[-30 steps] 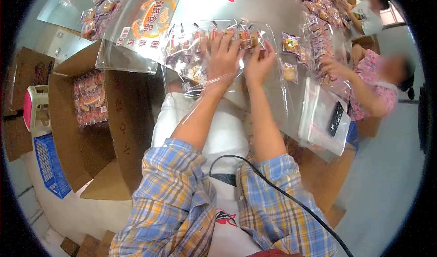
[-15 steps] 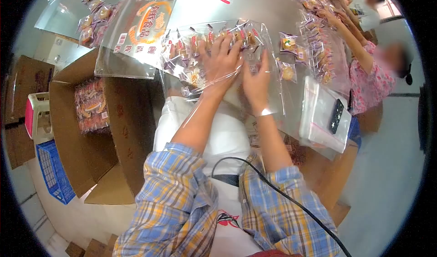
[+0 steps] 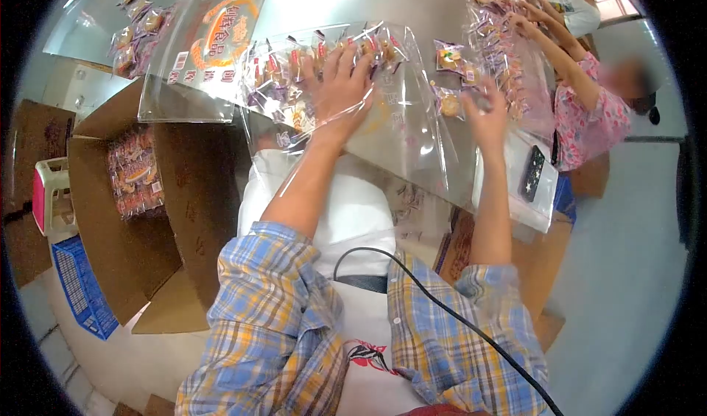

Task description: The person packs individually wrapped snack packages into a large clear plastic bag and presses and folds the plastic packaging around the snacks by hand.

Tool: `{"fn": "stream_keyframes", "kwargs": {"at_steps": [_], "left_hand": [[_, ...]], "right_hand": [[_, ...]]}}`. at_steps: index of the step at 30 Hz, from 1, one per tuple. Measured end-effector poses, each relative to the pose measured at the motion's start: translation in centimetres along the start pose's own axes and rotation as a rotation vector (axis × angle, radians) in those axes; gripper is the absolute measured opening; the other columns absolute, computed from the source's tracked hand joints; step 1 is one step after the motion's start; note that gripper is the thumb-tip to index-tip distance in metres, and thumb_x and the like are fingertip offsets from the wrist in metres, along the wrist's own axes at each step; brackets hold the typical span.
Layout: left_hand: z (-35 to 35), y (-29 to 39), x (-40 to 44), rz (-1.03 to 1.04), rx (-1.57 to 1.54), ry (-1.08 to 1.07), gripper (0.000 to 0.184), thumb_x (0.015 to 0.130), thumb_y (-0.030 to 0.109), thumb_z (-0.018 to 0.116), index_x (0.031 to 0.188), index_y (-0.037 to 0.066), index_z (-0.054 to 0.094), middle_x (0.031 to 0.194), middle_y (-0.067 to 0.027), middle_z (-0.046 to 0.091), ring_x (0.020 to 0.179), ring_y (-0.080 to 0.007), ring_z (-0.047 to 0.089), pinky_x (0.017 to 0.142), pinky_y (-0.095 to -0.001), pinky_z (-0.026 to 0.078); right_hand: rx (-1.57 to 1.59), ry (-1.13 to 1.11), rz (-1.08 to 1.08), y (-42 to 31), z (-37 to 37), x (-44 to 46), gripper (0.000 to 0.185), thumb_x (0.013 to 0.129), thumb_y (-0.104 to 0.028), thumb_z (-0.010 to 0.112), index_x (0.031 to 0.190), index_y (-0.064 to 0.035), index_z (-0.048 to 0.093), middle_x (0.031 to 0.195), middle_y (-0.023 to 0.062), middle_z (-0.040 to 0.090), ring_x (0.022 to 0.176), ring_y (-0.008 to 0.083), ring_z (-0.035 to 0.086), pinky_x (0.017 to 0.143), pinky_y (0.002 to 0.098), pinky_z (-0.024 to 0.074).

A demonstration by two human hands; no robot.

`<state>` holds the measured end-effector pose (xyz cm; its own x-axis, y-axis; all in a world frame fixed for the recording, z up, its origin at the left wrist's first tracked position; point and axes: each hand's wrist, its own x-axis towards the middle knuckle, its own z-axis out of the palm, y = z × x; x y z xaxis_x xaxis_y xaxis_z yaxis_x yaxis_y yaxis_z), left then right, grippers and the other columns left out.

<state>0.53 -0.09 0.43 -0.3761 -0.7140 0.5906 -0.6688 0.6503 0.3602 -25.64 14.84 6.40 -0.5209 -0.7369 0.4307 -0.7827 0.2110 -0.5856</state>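
Observation:
My left hand (image 3: 340, 95) is inside a clear plastic bag (image 3: 409, 110), its fingers spread over a row of small wrapped snack packets (image 3: 274, 73). The bag's film stretches over my wrist and lies along the table edge near my lap. To the right of the bag, my right hand (image 3: 487, 117) is raised beside a loose wrapped packet (image 3: 448, 103), with thumb and fingers apart and slightly blurred. Whether its fingertips touch that packet I cannot tell. Another loose packet (image 3: 449, 56) lies just beyond it.
A flat printed bag (image 3: 213, 55) lies to the left. Below it stands an open cardboard box (image 3: 195, 187) with a filled pack (image 3: 136, 169) inside. At right, a phone (image 3: 532, 173) rests on stacked plastic bags (image 3: 508, 202). A co-worker's arms (image 3: 552, 51) reach over more packets (image 3: 497, 44).
My right hand has left the bag and moved right to the loose packets. My left hand stays inside the bag on the row. The whole view has shifted slightly.

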Motion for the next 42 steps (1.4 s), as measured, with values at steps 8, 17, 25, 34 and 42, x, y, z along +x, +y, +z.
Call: {"fn": "stream_keyframes", "kwargs": {"at_steps": [8,17,25,34,42], "left_hand": [[-0.2,0.2,-0.1,-0.009,-0.025,0.030,0.052,0.083,0.033,0.078,0.133,0.026,0.065,0.145,-0.0022,0.058,0.139,-0.0238,0.049,0.118,-0.0658,0.020],[0.0,0.1,-0.1,0.010,0.008,0.019,0.050,0.084,0.032,0.077,0.132,0.023,0.067,0.146,-0.0020,0.057,0.141,-0.0228,0.047,0.120,-0.0652,0.015],[0.0,-0.1,-0.1,0.009,0.009,0.040,0.050,0.082,0.034,0.079,0.130,0.023,0.069,0.145,-0.0018,0.058,0.141,-0.0221,0.047,0.120,-0.0634,0.018],[-0.5,-0.1,0.0,-0.006,-0.063,0.065,0.049,0.085,0.024,0.076,0.132,0.022,0.066,0.142,-0.0044,0.060,0.138,-0.0241,0.049,0.120,-0.0636,0.021],[0.5,-0.6,-0.1,-0.006,-0.058,0.261,0.046,0.085,0.017,0.074,0.130,0.015,0.067,0.131,-0.0045,0.064,0.131,-0.0251,0.053,0.121,-0.0571,0.026]], "right_hand": [[0.620,-0.121,0.608,6.0,0.8,-1.0,0.063,0.089,-0.035,0.074,0.138,0.0019,0.058,0.134,0.0207,0.064,0.115,0.0281,0.064,0.100,0.0391,0.0523],[2.115,-0.188,0.677,-8.3,-6.1,-7.0,0.077,0.089,-0.036,0.053,0.158,-0.0053,0.040,0.151,0.0262,0.050,0.129,0.0459,0.055,0.113,0.0586,0.0427],[2.176,-0.474,0.617,-13.5,-5.5,-10.9,0.085,0.086,-0.061,0.068,0.155,-0.0176,0.042,0.155,0.0214,0.047,0.136,0.0487,0.050,0.107,0.0740,0.0412],[1.857,-0.405,1.074,-15.9,1.2,-16.1,0.055,0.095,-0.032,0.060,0.144,-0.0081,0.052,0.142,0.0189,0.058,0.134,0.0347,0.054,0.108,0.0550,0.0444],[1.591,-0.422,1.057,-15.3,4.4,-18.0,0.049,0.095,-0.010,0.064,0.141,-0.0021,0.052,0.133,0.0161,0.060,0.121,0.0292,0.059,0.106,0.0436,0.0483]]}}
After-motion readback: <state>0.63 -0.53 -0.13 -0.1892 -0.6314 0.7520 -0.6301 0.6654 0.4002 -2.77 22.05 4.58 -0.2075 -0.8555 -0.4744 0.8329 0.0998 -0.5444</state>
